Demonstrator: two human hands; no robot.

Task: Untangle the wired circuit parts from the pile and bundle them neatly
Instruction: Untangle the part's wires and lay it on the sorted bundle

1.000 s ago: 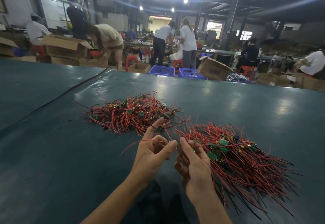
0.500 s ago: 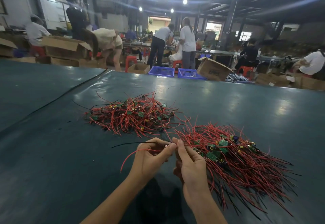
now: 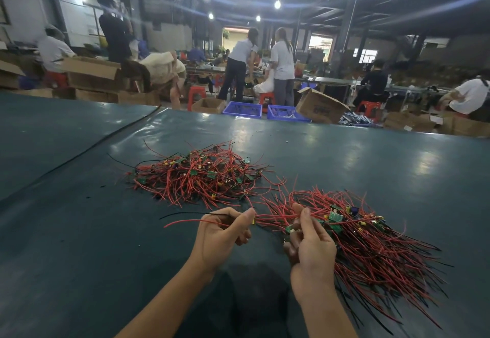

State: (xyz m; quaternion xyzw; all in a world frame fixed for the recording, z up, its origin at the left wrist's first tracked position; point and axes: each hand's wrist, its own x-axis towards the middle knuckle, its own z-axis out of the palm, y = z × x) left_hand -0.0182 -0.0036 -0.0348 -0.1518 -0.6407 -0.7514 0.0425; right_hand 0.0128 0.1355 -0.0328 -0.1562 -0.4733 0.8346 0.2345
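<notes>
Pinching wires [image 3: 273, 217]: left hand [image 3: 222, 237], right hand [image 3: 310, 245]; two piles [image 3: 196, 178] [image 3: 376, 239] on table [image 3: 344, 152].

The wires [image 3: 183, 221] you pinched in your left hand [image 3: 222, 234] had smooth plastic sheathing, red and black. Right of that pinch, the bundle [image 3: 371, 245] in your right hand [image 3: 313, 247] looked equally glossy. Beneath your grip, the table [image 3: 79, 258] had a smooth teal covering with dull sheen. Beyond lay matt cardboard boxes [image 3: 320, 107] and blue plastic crates [image 3: 242, 109].

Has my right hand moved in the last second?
Yes. Judged against the far tangled pile, which stays put, the right hand has shifted rightward, away from the left hand; red wires now stretch between them.
</notes>
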